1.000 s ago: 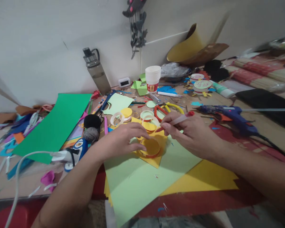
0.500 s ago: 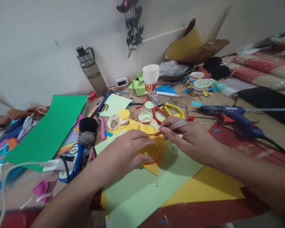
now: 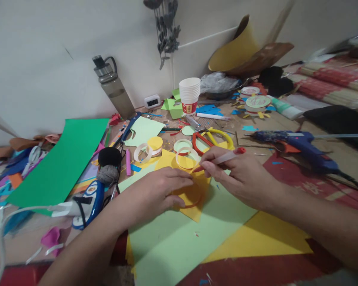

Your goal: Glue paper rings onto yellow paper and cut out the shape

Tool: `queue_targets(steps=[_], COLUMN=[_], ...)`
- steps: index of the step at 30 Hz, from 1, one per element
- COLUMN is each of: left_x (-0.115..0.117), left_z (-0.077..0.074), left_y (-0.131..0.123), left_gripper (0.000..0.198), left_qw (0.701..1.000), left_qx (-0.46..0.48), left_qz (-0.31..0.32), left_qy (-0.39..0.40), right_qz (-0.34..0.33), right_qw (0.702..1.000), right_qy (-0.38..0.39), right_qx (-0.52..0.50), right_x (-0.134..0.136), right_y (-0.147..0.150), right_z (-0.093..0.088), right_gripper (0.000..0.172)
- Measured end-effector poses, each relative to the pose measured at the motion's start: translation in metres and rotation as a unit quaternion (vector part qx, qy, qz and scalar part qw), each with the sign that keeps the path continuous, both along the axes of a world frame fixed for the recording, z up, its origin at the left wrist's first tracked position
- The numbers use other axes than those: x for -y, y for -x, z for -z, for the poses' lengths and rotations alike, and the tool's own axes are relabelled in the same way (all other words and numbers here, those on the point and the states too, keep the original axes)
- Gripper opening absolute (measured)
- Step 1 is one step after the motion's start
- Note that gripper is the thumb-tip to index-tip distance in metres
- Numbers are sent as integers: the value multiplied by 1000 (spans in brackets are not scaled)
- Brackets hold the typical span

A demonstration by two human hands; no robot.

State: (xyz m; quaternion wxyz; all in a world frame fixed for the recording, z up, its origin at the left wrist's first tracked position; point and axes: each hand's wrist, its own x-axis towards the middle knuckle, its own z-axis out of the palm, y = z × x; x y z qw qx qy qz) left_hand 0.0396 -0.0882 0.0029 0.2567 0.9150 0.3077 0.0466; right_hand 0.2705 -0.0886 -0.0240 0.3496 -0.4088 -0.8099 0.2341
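My left hand (image 3: 164, 188) rests on a small yellow sheet (image 3: 204, 186), its fingers stretched out and the thumb apart, pressing on the paper. Beside those fingertips a curved red edge marks a round shape; whether it is a drawn line or a ring I cannot tell. In my right hand (image 3: 229, 174) a white pen with a red end (image 3: 228, 156) is pinched, its red tip down at the yellow sheet near my left fingers. Under the sheet lies light green paper (image 3: 167, 242). A white ring (image 3: 186, 158) stands just beyond the pen tip.
Beyond my hands are red-handled scissors (image 3: 199, 143), a yellow-handled tool (image 3: 222, 139), stacked paper cups (image 3: 190, 93) and a tilted bottle (image 3: 115, 89). A blue glue gun (image 3: 301, 147) lies right. Left are green paper (image 3: 65, 159), black yarn (image 3: 109, 157) and a blue-white device (image 3: 91, 200).
My left fingers have flattened and extended slightly over the yellow sheet. The pen in my right hand has shifted very little, and the view has tilted slightly.
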Motion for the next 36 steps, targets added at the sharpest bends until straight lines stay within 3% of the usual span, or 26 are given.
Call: queue_targets(steps=[12, 36], left_x=[2, 4], left_z=[-3, -2], left_y=[-4, -4], left_gripper=[27, 18], left_qw=[999, 998], left_qx=[-22, -25], left_qz=[16, 8], left_qy=[-25, -57], right_qz=[-9, -27], right_qw=[994, 988], right_qy=[99, 151], right_qx=[-39, -22], right_x=[-7, -11], right_y=[9, 16], right_z=[2, 4], right_gripper=[34, 28])
